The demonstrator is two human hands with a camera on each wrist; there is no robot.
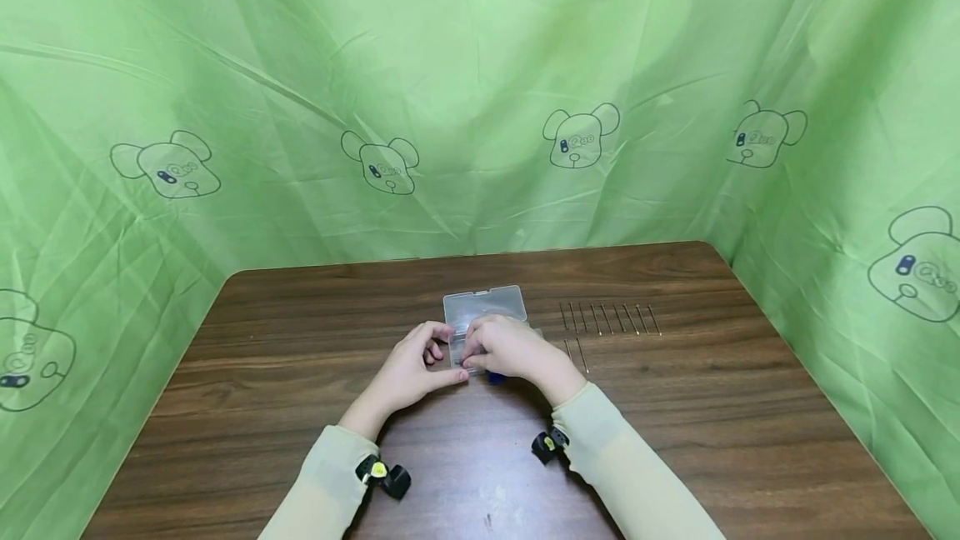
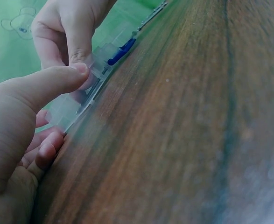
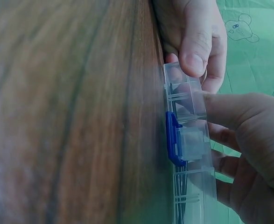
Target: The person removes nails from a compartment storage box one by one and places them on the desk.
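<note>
A clear plastic box point(image 3: 193, 182) with a blue latch point(image 3: 172, 137) lies on the table, its lid point(image 1: 498, 301) folded back. Thin dark metal rods point(image 3: 181, 203) show through its front wall. My left hand point(image 1: 410, 367) holds the box's left end, thumb at the front corner and fingers curled round the side. From above, my right hand point(image 1: 510, 347) reaches into the box with bent fingers and lowered fingertips. I cannot tell whether those fingertips pinch a rod. Right of the box, several long thin nails point(image 1: 611, 320) lie in a row.
Two more nails point(image 1: 576, 355) lie in front of that row, near my right wrist. The brown wooden table point(image 1: 300, 307) ends at a green cloth curtain point(image 1: 480, 215) behind and at both sides. Black wrist cameras point(image 1: 395, 482) are strapped over both sleeves.
</note>
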